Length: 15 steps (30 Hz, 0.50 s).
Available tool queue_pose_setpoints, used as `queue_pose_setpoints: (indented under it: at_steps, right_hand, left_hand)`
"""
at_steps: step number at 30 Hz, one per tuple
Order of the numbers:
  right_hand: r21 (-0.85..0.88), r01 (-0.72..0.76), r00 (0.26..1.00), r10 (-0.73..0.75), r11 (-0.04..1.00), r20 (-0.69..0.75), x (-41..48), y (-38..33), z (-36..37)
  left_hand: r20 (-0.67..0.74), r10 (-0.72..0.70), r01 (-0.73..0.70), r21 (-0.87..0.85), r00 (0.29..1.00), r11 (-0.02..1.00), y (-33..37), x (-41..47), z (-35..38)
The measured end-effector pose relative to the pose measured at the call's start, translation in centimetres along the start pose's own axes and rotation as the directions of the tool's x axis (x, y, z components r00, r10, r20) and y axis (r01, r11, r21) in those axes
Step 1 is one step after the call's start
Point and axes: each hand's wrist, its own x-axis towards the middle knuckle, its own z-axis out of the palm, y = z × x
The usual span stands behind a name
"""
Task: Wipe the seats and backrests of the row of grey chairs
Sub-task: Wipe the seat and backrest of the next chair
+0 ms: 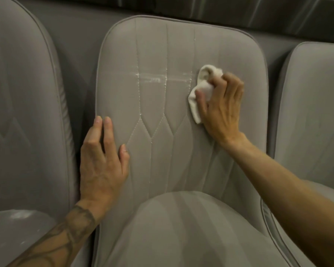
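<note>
The right hand (pixel 222 105) presses a white cloth (pixel 201 89) on the middle backrest (pixel 162 54); the left hand (pixel 102 160) rests flat at its edge.

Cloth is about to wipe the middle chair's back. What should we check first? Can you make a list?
1. Right hand grips the cloth: ok.
2. Cloth touches the middle backrest: ok.
3. Left hand rests on the backrest's left edge: ok.
4. White streak beside the cloth gone: not ok.
5. Left chair's seat free of white marks: not ok.
6. Cloth's wiping side clean: cannot tell.
</note>
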Motion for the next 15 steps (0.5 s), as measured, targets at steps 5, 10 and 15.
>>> queue_pose_setpoints:
  at_steps: [5, 10, 15]
  right_hand:
    - [-0.052, -0.04, 0.997, 0.036, 0.998, -0.07, 3.8, 0.2, 0.7]
    - [0.012, -0.148, 0.978, 0.148, 0.989, -0.149, 4.4, -1.2, 1.0]
    - [-0.001, -0.003, 0.999, 0.003, 1.0, 0.041, 0.7, -0.9, -0.5]
  left_hand:
    - [0.001, 0.005, -0.005, 0.003, 1.0, 1.0, 0.0, 0.0, 0.0]
    - [-0.01, 0.011, -0.011, -0.001, 1.0, 1.0, -0.1, -0.1, 0.1]
    - [-0.012, 0.007, -0.008, -0.009, 1.0, 1.0, 0.0, 0.0, 0.0]
